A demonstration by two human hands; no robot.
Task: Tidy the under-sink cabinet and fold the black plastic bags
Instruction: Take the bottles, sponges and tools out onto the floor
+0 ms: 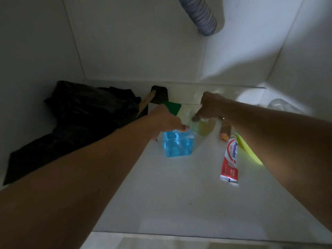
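- Left hand [166,121] has its grip curled over the top of the blue liquid pouch [178,145]; thumb on the pouch's upper edge, holding it.
- Right hand [209,106] has its grip narrow, fingertips [195,118] down on a clear yellowish pouch [203,127]; whether it pinches or only touches, cannot tell.
- Black plastic bags [86,112] lie crumpled to the left of the left grip, near, against the cabinet's left wall, apart from both hands.
- Left hand is the nearer one to the bags; the right would have to cross over.
- Long spread of the bags runs from the back corner toward the person, roughly along the left forearm.
- Toothpaste tube [230,159] lies beneath the right forearm, on the cabinet floor [179,203].
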